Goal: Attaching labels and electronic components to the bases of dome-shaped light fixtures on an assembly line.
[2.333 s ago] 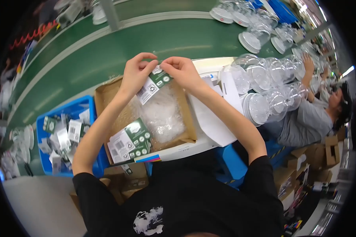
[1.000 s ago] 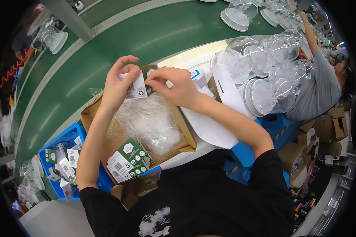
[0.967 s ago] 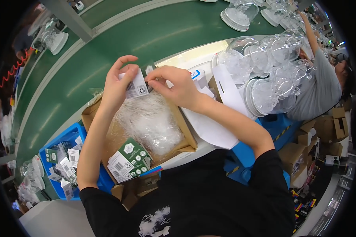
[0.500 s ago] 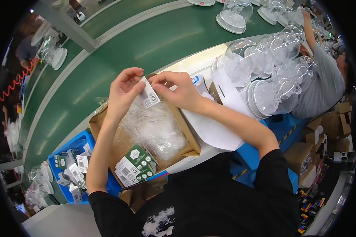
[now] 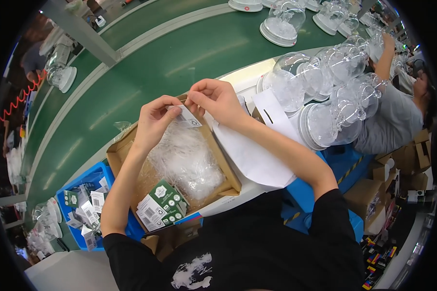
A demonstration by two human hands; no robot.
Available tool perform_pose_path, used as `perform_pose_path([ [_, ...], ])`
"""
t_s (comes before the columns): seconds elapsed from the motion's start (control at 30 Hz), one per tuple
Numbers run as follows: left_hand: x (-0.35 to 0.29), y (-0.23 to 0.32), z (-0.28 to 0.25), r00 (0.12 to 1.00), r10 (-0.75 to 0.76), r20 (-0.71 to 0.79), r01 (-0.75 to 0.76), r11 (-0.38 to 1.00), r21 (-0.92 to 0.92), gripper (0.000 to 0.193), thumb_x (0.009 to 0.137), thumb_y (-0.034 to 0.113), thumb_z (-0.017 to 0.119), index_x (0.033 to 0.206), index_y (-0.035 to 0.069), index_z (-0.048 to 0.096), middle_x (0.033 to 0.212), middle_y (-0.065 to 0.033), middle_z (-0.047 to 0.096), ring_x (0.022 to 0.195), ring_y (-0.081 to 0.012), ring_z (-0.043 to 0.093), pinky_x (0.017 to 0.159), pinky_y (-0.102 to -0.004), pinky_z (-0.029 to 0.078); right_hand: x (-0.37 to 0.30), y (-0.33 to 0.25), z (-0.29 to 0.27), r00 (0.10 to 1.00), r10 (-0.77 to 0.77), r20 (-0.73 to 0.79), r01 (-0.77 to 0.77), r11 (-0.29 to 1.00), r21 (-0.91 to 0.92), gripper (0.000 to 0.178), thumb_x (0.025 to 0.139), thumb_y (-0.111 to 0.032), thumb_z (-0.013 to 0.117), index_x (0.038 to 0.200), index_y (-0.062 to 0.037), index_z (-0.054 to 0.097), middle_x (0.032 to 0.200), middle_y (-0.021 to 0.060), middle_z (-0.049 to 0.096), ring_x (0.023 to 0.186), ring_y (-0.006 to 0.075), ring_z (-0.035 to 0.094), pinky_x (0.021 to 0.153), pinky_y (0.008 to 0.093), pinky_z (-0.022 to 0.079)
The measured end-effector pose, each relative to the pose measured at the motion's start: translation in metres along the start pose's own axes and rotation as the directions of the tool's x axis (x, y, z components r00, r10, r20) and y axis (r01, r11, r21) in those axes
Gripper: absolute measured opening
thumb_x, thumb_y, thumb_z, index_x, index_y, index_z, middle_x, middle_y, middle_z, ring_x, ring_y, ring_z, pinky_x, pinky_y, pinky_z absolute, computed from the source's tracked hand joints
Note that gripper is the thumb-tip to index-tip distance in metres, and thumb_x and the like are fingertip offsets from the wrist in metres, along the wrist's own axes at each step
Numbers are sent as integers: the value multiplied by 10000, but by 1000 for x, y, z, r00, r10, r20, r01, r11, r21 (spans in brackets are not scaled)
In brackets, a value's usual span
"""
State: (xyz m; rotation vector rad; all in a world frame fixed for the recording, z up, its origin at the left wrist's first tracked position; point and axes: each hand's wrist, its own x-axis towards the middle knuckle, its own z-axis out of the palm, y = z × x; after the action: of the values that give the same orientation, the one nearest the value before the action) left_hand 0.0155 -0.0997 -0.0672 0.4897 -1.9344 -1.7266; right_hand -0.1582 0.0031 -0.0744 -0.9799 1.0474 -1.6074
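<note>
Between the thumb and fingers of my left hand (image 5: 154, 121) is a white tag (image 5: 190, 119) with a barcode on it. My right hand (image 5: 220, 103) is pinched closed just above and to the right of the tag; whatever lies at its fingertips is too thin to make out. Both hands are over the far end of a shallow cardboard box (image 5: 234, 182). Inside it lies a bundle of clear, thin plastic strands (image 5: 192, 160). A pile of green and white tags (image 5: 161, 203) rests in the box's near left corner.
To the left, a blue bin (image 5: 63, 196) holds several folded tags. White paper (image 5: 252, 162) and many clear domes on white bases (image 5: 320, 123) occupy the right. More domes (image 5: 282, 26) stand on the green conveyor (image 5: 146, 80). A co-worker in grey (image 5: 393, 116) reaches among domes at right.
The tag has tilted flatter and moved slightly right and down with my left hand. My right fingertips have risen away from the tag's top. The co-worker's arm has shifted.
</note>
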Motion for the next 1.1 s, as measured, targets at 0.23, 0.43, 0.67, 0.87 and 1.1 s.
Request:
perform_pose_path([
  [0.23,-3,-2,-2,999,-28,-39,28,1000,6,102,887,45,631,972,-12,627,881,-1,609,785,-66,542,704,-220,454,-2,0,-8,999,30,29,-32,998,51,142,948,-138,565,964,1,590,831,78,668,707,121,645,581,236,524],
  [0.43,-1,-1,-1,1000,-7,-22,7,1000,20,102,891,46,626,974,-13,622,880,2,603,796,-66,541,710,-219,450,0,-2,-9,996,62,62,-66,996,68,138,946,-129,565,977,3,591,838,84,673,708,123,648,596,236,523],
  [0.67,0,1,-1,1000,-9,-17,9,999,-43,109,891,49,628,982,-11,620,907,-9,617,830,-78,566,748,-225,467,-2,4,-1,997,33,76,-30,999,-38,136,919,-96,597,974,24,630,826,55,667,674,94,610,588,221,497],
  [0.87,-4,5,-4,999,-26,40,26,1000,4,127,899,73,629,1003,2,611,938,-7,609,874,-80,561,791,-223,454,-6,3,3,997,17,69,-4,981,-193,127,911,-70,600,980,29,638,826,41,644,711,85,596,628,216,489],
  [1.1,-2,5,-7,997,-44,60,46,999,-25,136,905,105,618,995,4,608,889,1,610,814,-67,557,726,-216,455,-6,12,4,990,-90,113,107,982,-158,125,899,-81,611,961,23,645,828,42,650,723,82,603,664,222,500],
])
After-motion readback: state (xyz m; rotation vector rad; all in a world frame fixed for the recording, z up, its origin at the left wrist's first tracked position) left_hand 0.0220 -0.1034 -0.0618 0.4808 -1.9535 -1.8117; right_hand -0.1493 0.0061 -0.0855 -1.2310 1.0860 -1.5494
